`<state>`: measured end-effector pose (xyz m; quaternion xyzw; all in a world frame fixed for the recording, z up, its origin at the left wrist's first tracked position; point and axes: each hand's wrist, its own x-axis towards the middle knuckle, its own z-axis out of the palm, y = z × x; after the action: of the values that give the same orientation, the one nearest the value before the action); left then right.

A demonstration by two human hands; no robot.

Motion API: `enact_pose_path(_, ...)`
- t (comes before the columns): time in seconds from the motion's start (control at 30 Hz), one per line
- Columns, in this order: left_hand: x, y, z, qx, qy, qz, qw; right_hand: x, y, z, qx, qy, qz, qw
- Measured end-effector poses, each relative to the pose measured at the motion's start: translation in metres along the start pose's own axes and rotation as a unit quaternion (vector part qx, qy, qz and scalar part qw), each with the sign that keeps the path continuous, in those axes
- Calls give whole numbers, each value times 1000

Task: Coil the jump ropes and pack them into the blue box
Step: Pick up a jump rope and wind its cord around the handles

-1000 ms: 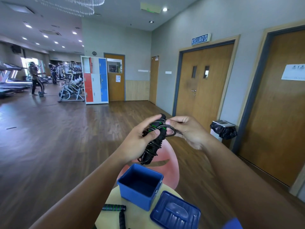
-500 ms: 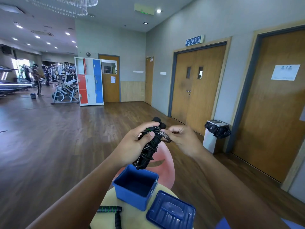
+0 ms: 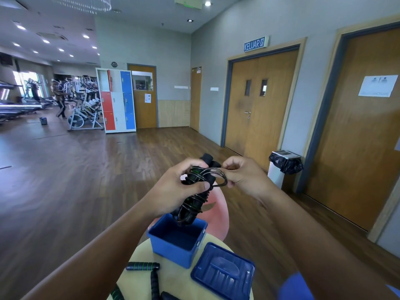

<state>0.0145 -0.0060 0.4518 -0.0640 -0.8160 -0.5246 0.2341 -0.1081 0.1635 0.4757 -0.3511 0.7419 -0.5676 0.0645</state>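
Observation:
My left hand (image 3: pixel 173 191) grips a black jump rope bundle (image 3: pixel 194 198), its two foam handles held together with thin cord wound around them. The bundle hangs tilted just above the open blue box (image 3: pixel 171 245) on a small round yellow table (image 3: pixel 173 278). My right hand (image 3: pixel 242 176) pinches a loop of the cord at the bundle's upper end. More black handles with green rings (image 3: pixel 142 266) lie on the table in front of the box.
The blue lid (image 3: pixel 223 273) lies on the table to the right of the box. A pink chair (image 3: pixel 216 215) stands behind the table. A white bin with a black bag (image 3: pixel 283 165) stands by the wooden doors on the right. Gym bikes and lockers stand far left.
The bundle and both hands sit lower in view, closer to the box. My right hand still works the cord loop at the top of the bundle.

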Motion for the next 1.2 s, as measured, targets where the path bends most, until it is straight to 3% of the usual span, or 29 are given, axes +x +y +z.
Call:
enact_pose_path(0.17,1,4,8,-46,17,6,999,-4,-1,-15,126,-37,19,991)
enact_pose_path(0.4,-3,3,13,-4,43,34,998,-6,-11,-19,58,-8,-125,990)
enact_pose_path(0.53,-8,6,17,20,60,49,997,-2,-19,-9,95,16,-146,985)
enact_pose_path(0.6,-11,8,20,10,66,66,996,-1,-20,-4,157,-2,-112,981)
enact_pose_path(0.7,-18,8,19,1,66,78,995,-6,-21,-1,287,-78,16,955)
enact_pose_path(0.77,-25,7,18,-22,58,72,995,-10,-19,1,307,-110,73,943)
enact_pose_path(1.03,-34,4,14,-36,59,83,994,-11,-9,5,287,-155,117,938)
enact_pose_path(1.2,-34,5,21,-11,83,109,990,-13,1,10,338,-157,152,915)
